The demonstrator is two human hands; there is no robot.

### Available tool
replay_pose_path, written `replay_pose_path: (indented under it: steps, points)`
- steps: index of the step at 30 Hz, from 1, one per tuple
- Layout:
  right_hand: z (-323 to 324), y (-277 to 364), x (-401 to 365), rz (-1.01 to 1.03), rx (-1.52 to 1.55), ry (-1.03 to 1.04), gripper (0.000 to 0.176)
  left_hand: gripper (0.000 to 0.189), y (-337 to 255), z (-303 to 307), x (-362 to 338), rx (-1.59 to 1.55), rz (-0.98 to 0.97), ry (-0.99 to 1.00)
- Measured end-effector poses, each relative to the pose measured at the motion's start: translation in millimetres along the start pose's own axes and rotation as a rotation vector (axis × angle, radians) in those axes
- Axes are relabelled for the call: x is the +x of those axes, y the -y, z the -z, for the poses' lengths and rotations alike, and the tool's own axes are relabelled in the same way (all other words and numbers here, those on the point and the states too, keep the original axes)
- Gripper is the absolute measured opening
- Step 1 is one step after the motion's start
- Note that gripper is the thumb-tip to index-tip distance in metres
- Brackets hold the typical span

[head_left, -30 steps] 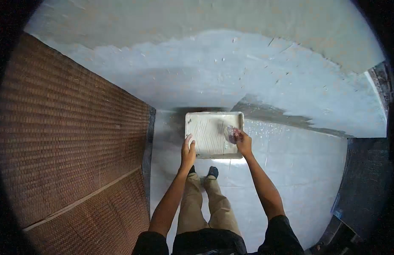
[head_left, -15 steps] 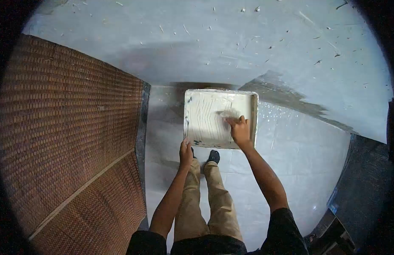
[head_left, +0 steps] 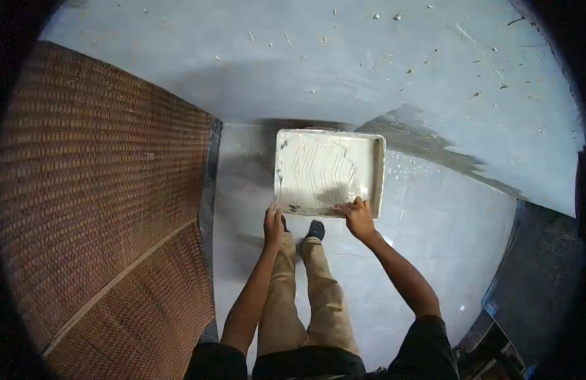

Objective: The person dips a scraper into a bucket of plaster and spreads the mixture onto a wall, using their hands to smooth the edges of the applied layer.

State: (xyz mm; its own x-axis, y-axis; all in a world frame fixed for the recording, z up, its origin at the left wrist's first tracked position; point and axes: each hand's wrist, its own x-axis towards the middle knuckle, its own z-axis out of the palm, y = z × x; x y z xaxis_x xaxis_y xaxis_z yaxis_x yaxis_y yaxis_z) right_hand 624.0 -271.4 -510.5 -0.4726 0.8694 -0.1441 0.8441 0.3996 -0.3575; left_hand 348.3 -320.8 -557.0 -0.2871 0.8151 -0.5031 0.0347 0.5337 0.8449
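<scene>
A shallow rectangular tray [head_left: 380,171] holds a creamy white layer [head_left: 315,168] marked with wavy grooves. My left hand [head_left: 273,227] grips the tray's near left corner, fingertips at the rim. Over the near edge, right of the middle, is my right hand [head_left: 359,218]; its fingers are drawn together and bent at the white layer. What they hold, if anything, is too small to tell. A smeared, glossy patch lies just beyond those fingers.
Brown woven panels [head_left: 109,152] stand on the left. A grey-blue wall [head_left: 274,82] with white splatters rises behind the tray. My feet in dark socks [head_left: 316,230] are on the pale floor [head_left: 432,221]. Dark objects [head_left: 540,266] are at the right.
My right hand has come back from over the middle right of the white layer to the tray's near edge. My left hand stays at the corner.
</scene>
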Motion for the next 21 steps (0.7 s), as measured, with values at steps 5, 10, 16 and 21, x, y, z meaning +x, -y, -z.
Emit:
replay_pose_path:
  steps: [5,10,16,21]
  points:
    - [-7.9,-25.8,16.5,0.031,0.064,0.082,0.031,0.044,0.5,9.7,4.5,0.064,-0.076,0.016]
    - [-8.7,-36.0,33.0,-0.024,0.083,0.191,0.030,0.044,-13.8,13.6,-2.7,-0.087,-0.001,0.003]
    - [-6.1,-41.3,51.3,-0.027,0.157,0.169,0.033,0.044,-1.1,27.3,-4.9,-0.010,-0.030,0.035]
    - [-3.8,-50.5,60.4,-0.011,0.229,0.173,0.031,0.044,30.1,43.7,5.3,0.053,-0.080,0.047]
